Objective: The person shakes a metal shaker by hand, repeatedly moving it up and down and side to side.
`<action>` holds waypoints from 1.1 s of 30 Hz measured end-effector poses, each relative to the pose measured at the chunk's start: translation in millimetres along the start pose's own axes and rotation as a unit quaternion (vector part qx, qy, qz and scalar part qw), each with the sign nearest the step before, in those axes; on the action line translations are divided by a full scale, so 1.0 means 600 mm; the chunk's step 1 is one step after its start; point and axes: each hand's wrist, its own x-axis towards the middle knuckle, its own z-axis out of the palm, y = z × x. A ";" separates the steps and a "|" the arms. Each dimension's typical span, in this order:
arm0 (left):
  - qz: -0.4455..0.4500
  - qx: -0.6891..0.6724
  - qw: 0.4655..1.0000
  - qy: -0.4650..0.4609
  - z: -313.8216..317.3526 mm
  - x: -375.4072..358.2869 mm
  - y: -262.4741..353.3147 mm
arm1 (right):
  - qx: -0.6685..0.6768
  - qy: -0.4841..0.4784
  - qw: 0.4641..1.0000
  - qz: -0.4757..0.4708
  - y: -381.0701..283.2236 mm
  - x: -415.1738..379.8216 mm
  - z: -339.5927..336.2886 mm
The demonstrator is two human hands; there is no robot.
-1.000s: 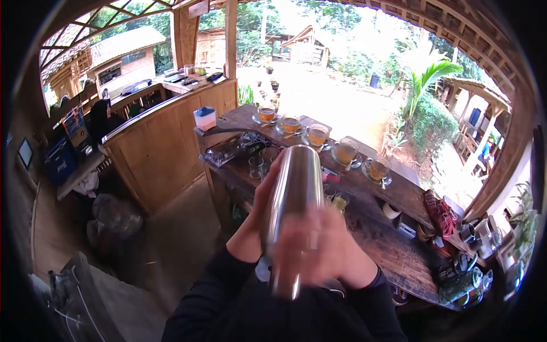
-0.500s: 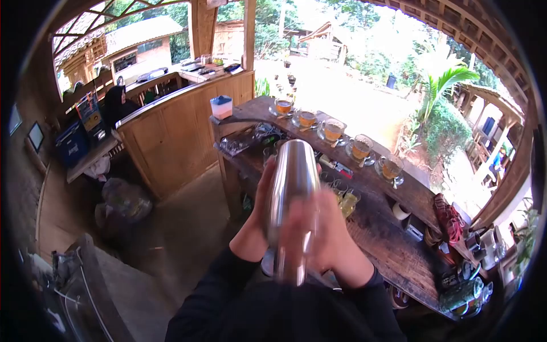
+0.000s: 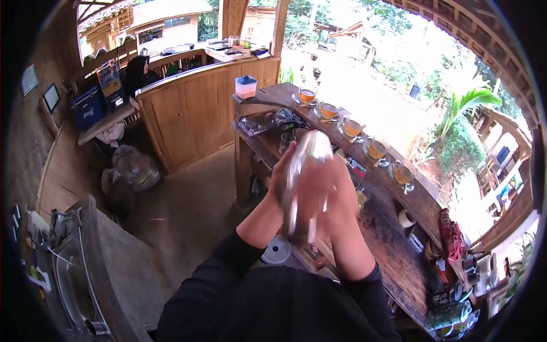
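I hold a tall steel shaker (image 3: 297, 171) upright in front of my chest, blurred by motion. My left hand (image 3: 281, 171) wraps its far left side. My right hand (image 3: 330, 194) clasps the near right side and covers much of it. Both arms are in black sleeves. Behind the shaker runs a dark wooden counter (image 3: 393, 239) with a row of several glass cups of amber tea (image 3: 376, 149) on saucers along its raised ledge.
Empty glasses (image 3: 285, 141) and a clear tray (image 3: 256, 122) sit on the counter's far end, by a white tub with a blue lid (image 3: 245, 86). A person in black (image 3: 137, 71) sits behind a wooden partition (image 3: 194, 108). A steel sink unit (image 3: 74, 268) stands at my left.
The shaker has gone from sharp and upright to a smeared, higher position between my hands. My view has swung left, so the counter now sits further right.
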 end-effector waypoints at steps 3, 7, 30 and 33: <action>0.304 0.498 0.812 0.022 -0.128 0.045 -0.038 | 0.158 0.155 0.970 0.102 -0.006 0.063 0.029; -0.071 -0.031 0.992 -0.095 0.075 -0.012 -0.007 | 0.090 0.136 0.960 -0.228 -0.077 0.044 -0.055; 0.091 -0.001 0.988 0.123 -0.012 0.054 0.022 | 0.154 0.169 0.964 0.135 -0.001 0.086 0.030; 0.004 0.070 0.995 0.065 0.010 0.038 0.029 | 0.049 0.182 0.982 -0.025 -0.060 0.093 -0.028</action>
